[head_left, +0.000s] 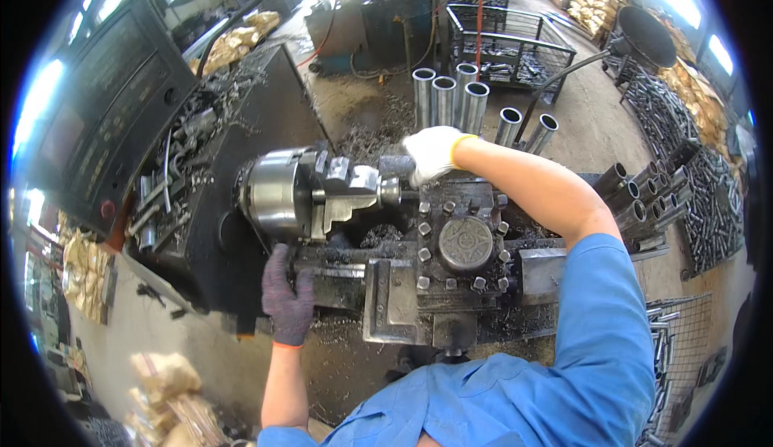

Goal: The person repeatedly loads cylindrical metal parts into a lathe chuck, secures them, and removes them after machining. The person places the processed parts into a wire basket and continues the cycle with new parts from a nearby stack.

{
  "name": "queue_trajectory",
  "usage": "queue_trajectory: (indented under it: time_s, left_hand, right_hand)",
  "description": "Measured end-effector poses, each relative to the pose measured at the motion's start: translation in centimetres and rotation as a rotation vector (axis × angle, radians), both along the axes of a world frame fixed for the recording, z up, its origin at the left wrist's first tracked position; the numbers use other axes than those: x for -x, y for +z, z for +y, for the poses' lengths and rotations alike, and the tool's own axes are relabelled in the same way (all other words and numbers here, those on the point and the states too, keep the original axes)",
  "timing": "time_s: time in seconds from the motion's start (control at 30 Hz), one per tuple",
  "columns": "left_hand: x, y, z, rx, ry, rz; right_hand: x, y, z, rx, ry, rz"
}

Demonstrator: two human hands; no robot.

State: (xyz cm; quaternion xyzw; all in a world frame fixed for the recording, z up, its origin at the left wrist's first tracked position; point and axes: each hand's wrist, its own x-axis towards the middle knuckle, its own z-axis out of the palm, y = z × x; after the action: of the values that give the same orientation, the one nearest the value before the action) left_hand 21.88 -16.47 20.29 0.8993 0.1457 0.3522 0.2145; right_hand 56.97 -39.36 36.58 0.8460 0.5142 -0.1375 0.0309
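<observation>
My left hand, in a dark knitted glove, is just in front of the lathe chuck, at the near edge of the machine. Its fingers stretch upward and the thumb stands apart, with nothing visible in it. In a white glove, my right hand reaches over the far side of the square tool post. A short grey metal cylinder lies against that glove. The fingers bend downward and are partly hidden and blurred, so their grip does not show. Stepped jaws stick out from the chuck's right face.
Several shiny metal tubes stand upright behind the lathe. Darker tubes are grouped at the right. Metal shavings and offcuts cover the headstock at left. A wire-sided bin stands farther back. A lamp arm rises behind my right arm.
</observation>
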Motion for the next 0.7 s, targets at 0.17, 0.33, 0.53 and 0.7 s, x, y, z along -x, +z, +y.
queue_trajectory:
  time_s: [0.17,0.33,0.53,0.7]
  left_hand:
    - [-2.7,3.7,-2.4,0.232,-0.16,-0.056]
    - [-9.3,5.0,-4.7,0.482,-0.304,0.192]
    - [-22.1,12.7,-8.7,0.137,-0.331,-0.047]
    - [-19.2,14.6,-5.1,0.555,-0.158,-0.147]
  right_hand:
    - [-9.1,-2.8,-7.0,-0.273,-0.578,-0.383]
    - [-11.0,-4.7,-6.6,-0.459,-0.621,-0.403]
    - [2.2,2.4,-4.0,-0.547,-0.015,-0.356]
    - [-1.3,0.0,-4.1,-0.957,0.125,-0.124]
